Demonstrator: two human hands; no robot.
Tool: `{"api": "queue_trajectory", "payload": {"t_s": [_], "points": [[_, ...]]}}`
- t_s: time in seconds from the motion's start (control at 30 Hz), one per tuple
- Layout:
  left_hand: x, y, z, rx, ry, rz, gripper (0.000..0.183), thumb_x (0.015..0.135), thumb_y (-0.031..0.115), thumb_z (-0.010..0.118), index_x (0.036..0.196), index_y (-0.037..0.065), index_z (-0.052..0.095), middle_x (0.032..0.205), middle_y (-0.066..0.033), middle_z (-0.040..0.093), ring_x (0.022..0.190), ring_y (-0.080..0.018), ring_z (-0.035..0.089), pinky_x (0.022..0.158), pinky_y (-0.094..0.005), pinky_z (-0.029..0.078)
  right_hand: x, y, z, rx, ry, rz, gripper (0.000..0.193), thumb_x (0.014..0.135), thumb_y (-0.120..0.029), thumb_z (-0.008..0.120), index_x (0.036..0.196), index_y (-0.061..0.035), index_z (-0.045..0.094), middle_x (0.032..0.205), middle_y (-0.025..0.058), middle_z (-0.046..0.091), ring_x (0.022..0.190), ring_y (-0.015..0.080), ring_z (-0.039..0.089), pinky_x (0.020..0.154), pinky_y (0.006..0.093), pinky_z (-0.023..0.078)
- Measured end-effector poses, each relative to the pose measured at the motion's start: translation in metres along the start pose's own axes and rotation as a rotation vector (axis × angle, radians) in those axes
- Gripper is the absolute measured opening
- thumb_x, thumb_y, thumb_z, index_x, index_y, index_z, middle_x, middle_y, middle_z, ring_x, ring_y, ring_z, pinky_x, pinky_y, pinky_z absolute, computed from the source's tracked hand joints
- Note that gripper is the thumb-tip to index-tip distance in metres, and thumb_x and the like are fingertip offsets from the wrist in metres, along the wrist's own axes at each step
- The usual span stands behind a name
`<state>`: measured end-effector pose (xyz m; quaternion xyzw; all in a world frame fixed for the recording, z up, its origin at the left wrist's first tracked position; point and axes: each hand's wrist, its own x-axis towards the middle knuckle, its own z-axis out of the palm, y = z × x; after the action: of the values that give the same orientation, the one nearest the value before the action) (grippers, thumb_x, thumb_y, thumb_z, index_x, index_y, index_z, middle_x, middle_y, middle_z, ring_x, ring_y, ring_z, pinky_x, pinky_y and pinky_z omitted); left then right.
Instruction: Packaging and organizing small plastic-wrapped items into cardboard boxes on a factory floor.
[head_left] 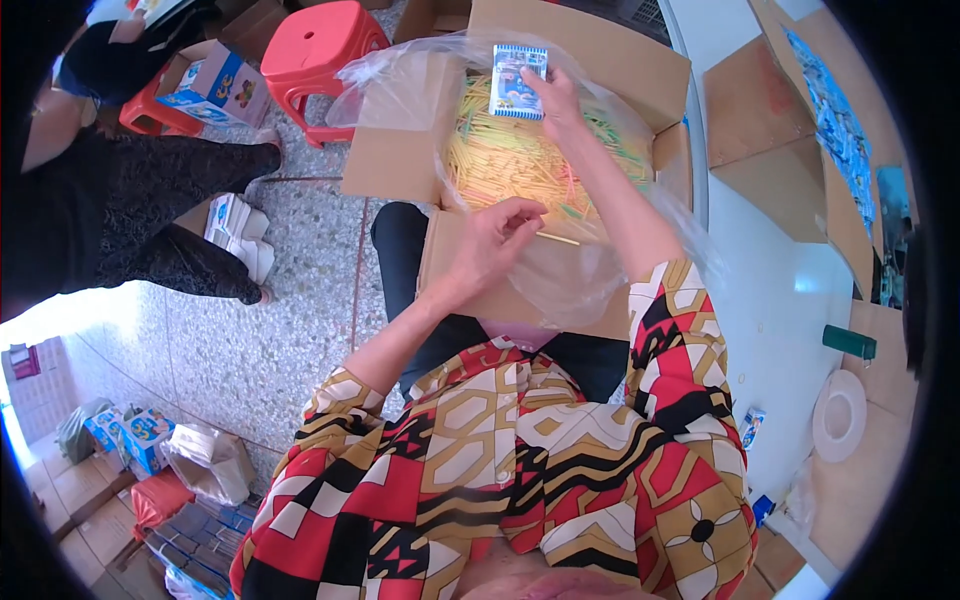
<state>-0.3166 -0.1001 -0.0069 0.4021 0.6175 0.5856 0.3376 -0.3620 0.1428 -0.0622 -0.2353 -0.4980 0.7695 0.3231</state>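
Note:
My right hand point(560, 100) is closed on a small blue-and-white packet point(518, 80), held over the far side of an open cardboard box point(395, 165). Thin yellow, green and pink sticks point(510, 155) fill this box, which has a clear plastic liner point(400, 85). Nearer to me, my left hand point(492, 245) hovers by the box's near flap, its fingers curled in toward the thumb. One yellow stick point(560, 238) shows just beside that thumb; whether the fingers grip it or anything else is hidden.
A red plastic stool point(318, 45) stands at the far left of the box. Another person in dark clothes point(130, 205) is on the left, near a pile of white packets point(238, 232). To the right, a pale surface point(765, 300) bears a cardboard box point(760, 130) with blue packets point(835, 130).

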Motion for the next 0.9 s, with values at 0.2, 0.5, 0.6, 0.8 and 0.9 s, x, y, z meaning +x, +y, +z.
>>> {"api": "queue_trajectory", "payload": {"t_s": [0.2,0.5,0.6,0.8,0.9], "points": [[0.002,-0.006,-0.010,-0.081,0.045,-0.059,0.020,0.086,0.007,0.056,0.103,-0.003,0.059,0.084,-0.0053,0.064,0.079,-0.0090,0.060,0.072,-0.0217,0.047,-0.018,-0.002,-0.007,0.045,-0.069,0.197,0.039,0.077,-0.009,0.068,0.108,0.0037,0.048,0.095,0.0109,0.061,0.080,0.0163,0.062,0.069,0.0307,0.053],[-0.004,-0.011,-0.002,0.036,0.043,-0.018,0.018,0.085,0.005,0.056,0.101,-0.001,0.060,0.085,-0.0063,0.064,0.078,-0.0103,0.062,0.069,-0.0217,0.048,-0.026,0.008,0.005,-0.041,0.014,0.012,0.039,0.080,-0.010,0.065,0.110,0.0034,0.045,0.097,0.0089,0.059,0.083,0.0147,0.060,0.074,0.0297,0.052],[-0.005,-0.012,0.002,0.058,0.023,-0.012,0.018,0.084,0.004,0.056,0.101,-0.001,0.060,0.087,-0.0065,0.064,0.078,-0.0105,0.061,0.069,-0.0217,0.048,-0.015,0.006,-0.001,-0.121,-0.011,-0.064,0.040,0.080,-0.010,0.066,0.110,0.0039,0.044,0.097,0.0092,0.059,0.084,0.0135,0.059,0.074,0.0286,0.051],[-0.005,-0.015,0.007,0.042,-0.007,-0.018,0.018,0.084,0.003,0.056,0.102,-0.001,0.059,0.087,-0.0058,0.062,0.079,-0.0104,0.060,0.070,-0.0218,0.048,-0.005,0.027,-0.014,-0.121,0.024,-0.035,0.040,0.081,-0.013,0.066,0.111,0.0041,0.045,0.097,0.0090,0.059,0.082,0.0126,0.059,0.071,0.0266,0.051],[-0.006,-0.019,0.007,0.042,-0.004,-0.028,0.018,0.084,0.003,0.056,0.102,-0.001,0.059,0.087,-0.0055,0.061,0.080,-0.0105,0.059,0.071,-0.0221,0.048,-0.004,0.025,-0.014,-0.260,0.061,0.006,0.042,0.076,-0.014,0.069,0.108,0.0039,0.048,0.094,0.0094,0.060,0.079,0.0135,0.059,0.069,0.0269,0.050]]}}
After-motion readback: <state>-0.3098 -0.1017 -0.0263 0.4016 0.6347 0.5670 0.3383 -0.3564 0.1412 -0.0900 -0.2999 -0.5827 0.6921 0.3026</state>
